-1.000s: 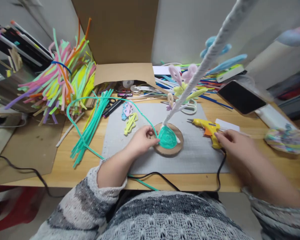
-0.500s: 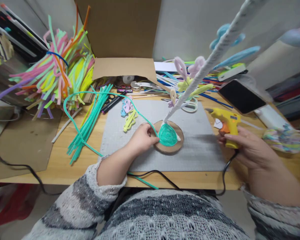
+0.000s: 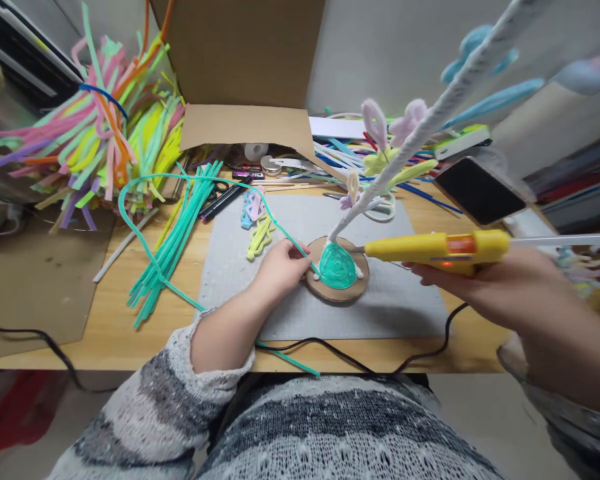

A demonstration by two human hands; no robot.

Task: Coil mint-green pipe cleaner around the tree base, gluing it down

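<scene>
My left hand [image 3: 283, 270] pinches a long green pipe cleaner [image 3: 286, 233] at the left edge of a round brown base [image 3: 325, 292]. The strand loops back over the table to the left. On the base lies a coiled green patch [image 3: 338, 265], and a white wrapped stem [image 3: 405, 143] with pastel loops leans up to the right from it. In my right hand [image 3: 480, 293] is a yellow hot glue gun [image 3: 430, 252], a small red light glowing on its side. Its nozzle points left, close to the upper right of the green patch; whether it touches cannot be told.
A grey mat [image 3: 230, 293] lies under the base. Left of it are a bundle of green pipe cleaners [image 3: 175, 240] and a large multicoloured bunch [image 3: 115, 127]. A phone [image 3: 480, 190] stands at the right. The black cord [image 3: 325, 343] runs along the front edge.
My right hand has brought the glue gun in from the right and turned it level, its nozzle now over the base. My left hand keeps its pinch near the base's left edge.
</scene>
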